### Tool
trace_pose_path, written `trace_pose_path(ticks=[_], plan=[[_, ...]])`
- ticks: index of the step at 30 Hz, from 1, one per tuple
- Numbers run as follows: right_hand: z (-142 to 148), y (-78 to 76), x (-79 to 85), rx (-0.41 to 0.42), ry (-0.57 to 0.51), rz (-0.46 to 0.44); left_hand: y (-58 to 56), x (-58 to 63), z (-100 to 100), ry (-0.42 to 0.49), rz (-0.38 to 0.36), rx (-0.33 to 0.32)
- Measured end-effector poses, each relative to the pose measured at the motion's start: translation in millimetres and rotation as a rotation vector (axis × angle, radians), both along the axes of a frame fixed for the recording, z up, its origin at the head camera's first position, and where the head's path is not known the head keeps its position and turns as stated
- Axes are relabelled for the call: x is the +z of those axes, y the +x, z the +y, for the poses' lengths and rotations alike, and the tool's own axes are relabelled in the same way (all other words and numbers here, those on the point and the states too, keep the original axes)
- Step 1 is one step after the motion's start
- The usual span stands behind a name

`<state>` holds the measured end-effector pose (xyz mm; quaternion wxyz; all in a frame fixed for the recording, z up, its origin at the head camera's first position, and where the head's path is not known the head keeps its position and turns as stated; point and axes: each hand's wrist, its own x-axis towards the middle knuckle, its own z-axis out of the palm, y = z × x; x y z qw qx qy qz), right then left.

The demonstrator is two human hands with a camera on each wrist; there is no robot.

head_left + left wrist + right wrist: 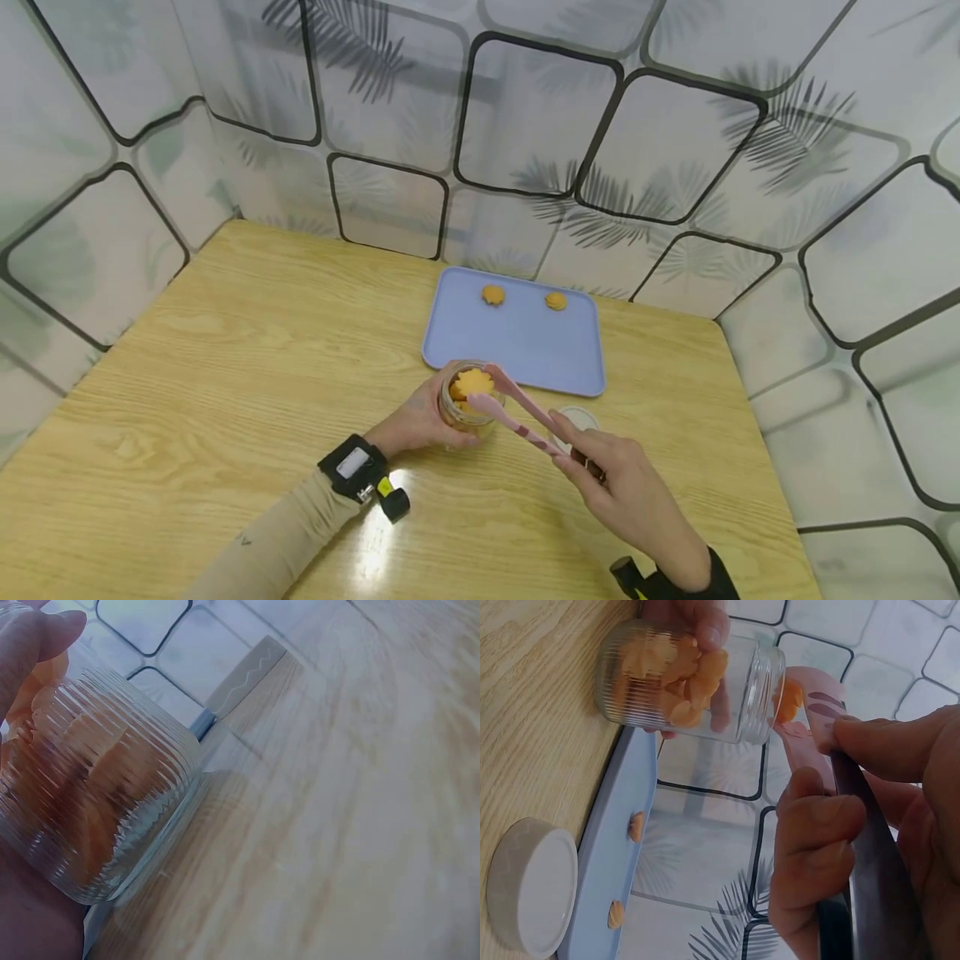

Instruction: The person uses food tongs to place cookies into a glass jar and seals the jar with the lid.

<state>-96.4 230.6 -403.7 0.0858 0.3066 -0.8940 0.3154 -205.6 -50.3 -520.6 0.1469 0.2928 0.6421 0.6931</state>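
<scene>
My left hand (427, 417) grips a ribbed glass jar (739, 690), partly filled with orange-yellow cookies (667, 675). In the left wrist view the jar (150, 757) appears low over the wooden table. My right hand (622, 483) holds a pair of pink tongs (528, 406), its fingers and thumb round the arms. Between the tong tips, right at the jar's mouth, sits one scalloped cookie (790, 701). The head view shows that cookie (474, 382) over the opening; whether it touches the rim I cannot tell.
Behind the jar lies a blue tray (517, 350) with two cookies, one on the left (492, 294) and one on the right (556, 301). A white round lid (532, 889) rests on the table (300, 333), partly behind the tongs in the head view. Patterned curtains (397, 125) surround the table.
</scene>
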Motion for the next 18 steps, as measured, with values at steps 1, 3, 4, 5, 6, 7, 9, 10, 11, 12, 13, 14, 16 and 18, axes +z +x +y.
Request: trace_pose_path(ticks=[1,3,4,5,6,7,9,10,11,12,13,14,16,18], plan=[[-0.3,0.6,0.3,-0.001,0.006,0.002,-0.2,-0.2,0.1,0.008,0.002,-0.003],[-0.9,1.5,1.4,-0.006,0.018,0.008,-0.1,0.1,0.0,0.009,0.004,-0.004],[-1.2,1.5,1.9,-0.008,0.022,0.01,-0.1,0.5,-0.3,0.01,0.002,-0.005],[-1.4,1.4,2.2,-0.009,0.027,0.012,0.0,0.9,-0.5,0.011,-0.002,-0.006],[-1.6,1.2,2.5,-0.009,0.032,0.013,0.0,1.1,-0.6,0.011,-0.005,-0.009],[-1.6,1.0,2.5,-0.009,0.036,0.014,0.2,1.3,-0.7,0.008,-0.01,-0.009],[-1.7,0.5,2.6,-0.008,0.043,0.009,0.5,1.7,-1.0,0.007,-0.019,-0.01],[-1.6,0.2,2.5,-0.008,0.046,0.006,0.7,1.7,-1.0,0.007,-0.021,-0.011],[-1.6,0.0,2.6,-0.007,0.047,0.001,0.9,1.7,-1.1,0.005,-0.022,-0.01],[-1.5,-0.2,2.7,-0.007,0.048,-0.004,1.0,1.6,-1.2,0.004,-0.021,-0.009],[-1.6,-0.4,2.9,-0.007,0.048,-0.01,0.9,1.5,-1.2,0.001,-0.017,-0.007],[-1.6,-0.7,3.2,-0.006,0.047,-0.018,0.7,1.3,-1.2,0.002,-0.013,-0.005],[-1.8,-1.5,4.0,-0.005,0.044,-0.029,0.6,1.4,-1.1,-0.002,-0.004,0.0],[-2.2,-2.5,4.7,-0.003,0.041,-0.038,0.2,1.5,-1.0,-0.005,0.003,0.005]])
